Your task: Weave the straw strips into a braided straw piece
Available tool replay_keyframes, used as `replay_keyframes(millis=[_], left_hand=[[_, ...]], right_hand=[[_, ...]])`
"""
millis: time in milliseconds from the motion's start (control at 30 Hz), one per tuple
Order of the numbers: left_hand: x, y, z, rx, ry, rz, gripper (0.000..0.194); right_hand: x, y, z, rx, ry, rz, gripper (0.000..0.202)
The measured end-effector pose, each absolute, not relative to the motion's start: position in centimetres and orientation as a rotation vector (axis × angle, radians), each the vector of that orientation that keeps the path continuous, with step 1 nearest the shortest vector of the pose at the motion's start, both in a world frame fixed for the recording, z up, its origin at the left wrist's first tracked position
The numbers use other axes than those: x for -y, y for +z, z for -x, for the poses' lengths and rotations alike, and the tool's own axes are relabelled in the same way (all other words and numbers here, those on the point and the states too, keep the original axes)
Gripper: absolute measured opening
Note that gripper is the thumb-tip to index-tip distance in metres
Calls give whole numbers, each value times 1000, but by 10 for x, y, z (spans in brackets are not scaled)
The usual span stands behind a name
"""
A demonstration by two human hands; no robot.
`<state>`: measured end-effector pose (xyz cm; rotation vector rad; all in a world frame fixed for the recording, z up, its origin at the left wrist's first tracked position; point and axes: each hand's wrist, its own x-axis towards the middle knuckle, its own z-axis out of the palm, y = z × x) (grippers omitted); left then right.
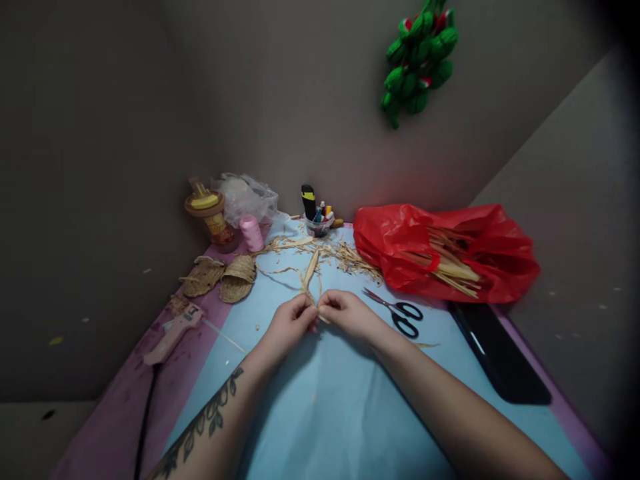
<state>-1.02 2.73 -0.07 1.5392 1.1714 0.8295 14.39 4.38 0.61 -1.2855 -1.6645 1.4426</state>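
Both of my hands meet at the middle of the light blue sheet (330,400). My left hand (293,320) and my right hand (345,312) pinch the near end of a bundle of dry straw strips (311,273), which sticks up and away from me. The fingertips of the two hands almost touch. Black-handled scissors (400,312) lie just right of my right hand. Loose straw scraps (345,257) are scattered beyond the hands.
A red plastic bag (400,240) with straw stalks lies at the right, a black flat object (500,350) in front of it. Two small woven straw slippers (220,277), a pink glue gun (173,333), pink thread spool (251,232), a cup of pens (319,223) and a green hanging ornament (417,60) are around.
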Motion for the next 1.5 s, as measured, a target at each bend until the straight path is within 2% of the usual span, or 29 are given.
replay_keyframes(millis=[233, 433, 633, 767, 967, 1200, 1367, 1500], left_hand=[[-30, 4, 10, -1110, 892, -1271, 23], [-33, -2, 14, -1101, 910, -1261, 25], [-33, -7, 15, -1047, 901, -1210, 25], [-30, 6, 15, -1033, 848, -1093, 27], [-31, 14, 21, -945, 844, -931, 28], [-32, 13, 24, -897, 832, -836, 26], [-31, 15, 24, -915, 766, -896, 25], [-29, 14, 19, -1108, 831, -1198, 23]], right_hand=[[-43, 22, -149, 1598, 1460, 1272, 10], [-38, 24, -142, 1465, 1634, 1160, 12], [-42, 15, -146, 1498, 1569, 1210, 14], [-44, 16, -148, 1685, 1376, 1241, 15], [-39, 18, -147, 1985, 833, 1047, 23], [-37, 8, -152, 2101, 588, 843, 26], [-40, 9, -156, 2092, 634, 901, 20], [-40, 15, -149, 1882, 909, 1219, 16]])
